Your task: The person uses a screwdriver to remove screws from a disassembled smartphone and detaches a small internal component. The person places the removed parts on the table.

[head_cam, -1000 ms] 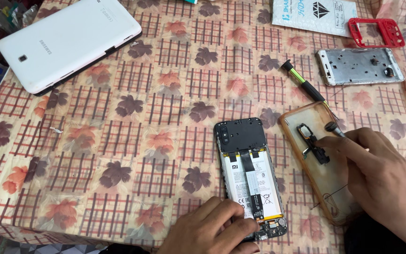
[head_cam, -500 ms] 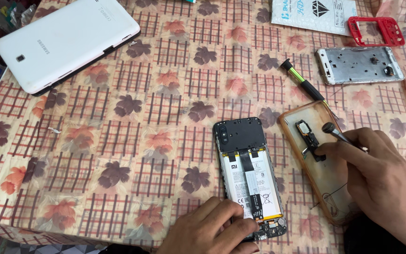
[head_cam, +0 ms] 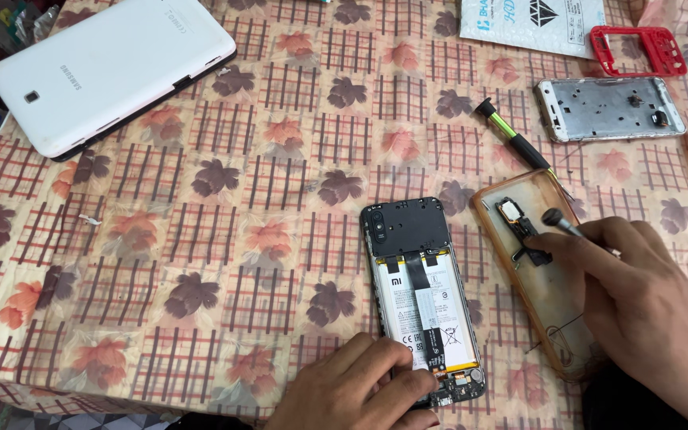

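An opened black phone (head_cam: pixel 420 287) lies face down with its back off, the battery and a black cover plate showing. My left hand (head_cam: pixel 360 390) presses on its lower left corner. Right of it lies a clear yellowish phone case (head_cam: pixel 519 239) with small black parts inside. My right hand (head_cam: pixel 639 295) rests over that case and grips a thin metal screwdriver (head_cam: pixel 559 223) whose black knob points up and left.
A white tablet (head_cam: pixel 113 68) lies face down at the far left. A black and green screwdriver (head_cam: pixel 511 135), a silver phone frame (head_cam: pixel 611 107), a red phone frame (head_cam: pixel 637 48) and a printed packet (head_cam: pixel 531 20) sit at the far right on the leaf-patterned tablecloth (head_cam: pixel 240 239).
My right hand has shifted slightly over the case with the screwdriver. The left hand and the phone have stayed put.
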